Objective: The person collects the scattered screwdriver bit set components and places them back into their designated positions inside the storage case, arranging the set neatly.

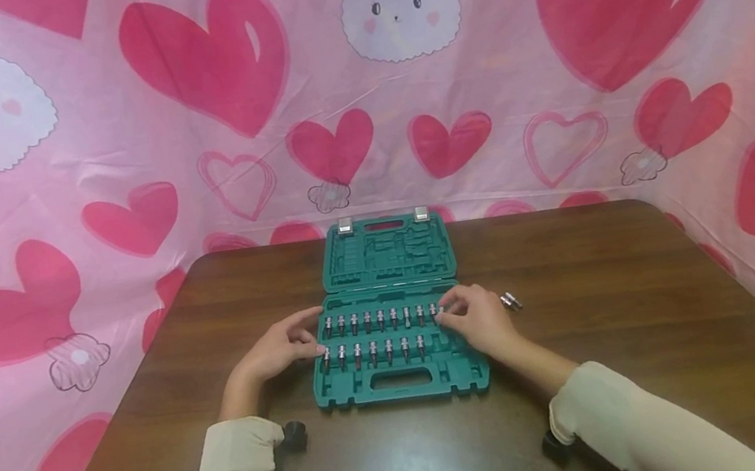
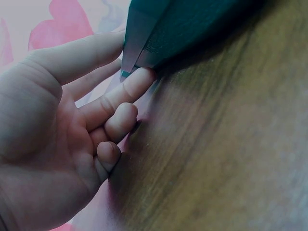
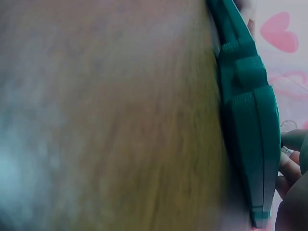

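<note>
A green bit-socket case (image 1: 400,380) lies unfolded on the table, with two rows of silver bit sockets (image 1: 373,350) in its near half. At the left edge of the case, my left hand (image 1: 277,348) rests thumb and fingertips against the rim. The left wrist view has this hand (image 2: 62,110) touching the green side wall, its smaller fingers bent loosely. My right hand (image 1: 483,322) is over the right end of the far row, pinching a bit socket (image 1: 434,310) there. A silver bit of it (image 3: 288,151) peeks between the fingers in the right wrist view.
Two loose bit sockets (image 1: 510,301) lie on the brown table (image 1: 617,296) just right of the right hand. The case's lid (image 1: 386,251) leans back behind, showing moulded recesses. A pink cloth with hearts and rabbits (image 1: 512,57) hangs around the table.
</note>
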`<action>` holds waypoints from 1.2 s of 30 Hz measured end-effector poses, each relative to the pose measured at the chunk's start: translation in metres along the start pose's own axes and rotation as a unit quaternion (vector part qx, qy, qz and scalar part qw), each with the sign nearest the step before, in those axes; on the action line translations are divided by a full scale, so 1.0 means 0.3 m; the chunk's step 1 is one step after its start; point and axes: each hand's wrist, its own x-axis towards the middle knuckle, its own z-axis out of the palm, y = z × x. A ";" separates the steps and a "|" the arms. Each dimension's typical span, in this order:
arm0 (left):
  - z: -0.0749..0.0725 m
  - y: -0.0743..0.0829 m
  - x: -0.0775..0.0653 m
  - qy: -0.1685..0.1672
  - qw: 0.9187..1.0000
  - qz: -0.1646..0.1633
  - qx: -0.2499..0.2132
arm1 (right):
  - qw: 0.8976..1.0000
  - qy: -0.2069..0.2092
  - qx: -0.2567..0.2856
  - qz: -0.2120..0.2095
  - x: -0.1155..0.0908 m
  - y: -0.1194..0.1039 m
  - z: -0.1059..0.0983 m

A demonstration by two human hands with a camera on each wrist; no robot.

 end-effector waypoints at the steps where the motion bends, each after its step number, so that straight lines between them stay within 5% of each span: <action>1: 0.000 -0.001 0.000 0.000 1.000 -0.002 0.001 | 1.000 -0.001 0.001 -0.001 0.000 -0.002 0.002; 36: 0.000 0.004 -0.001 0.000 1.000 -0.002 0.012 | 0.994 -0.061 -0.056 -0.073 -0.015 -0.021 0.024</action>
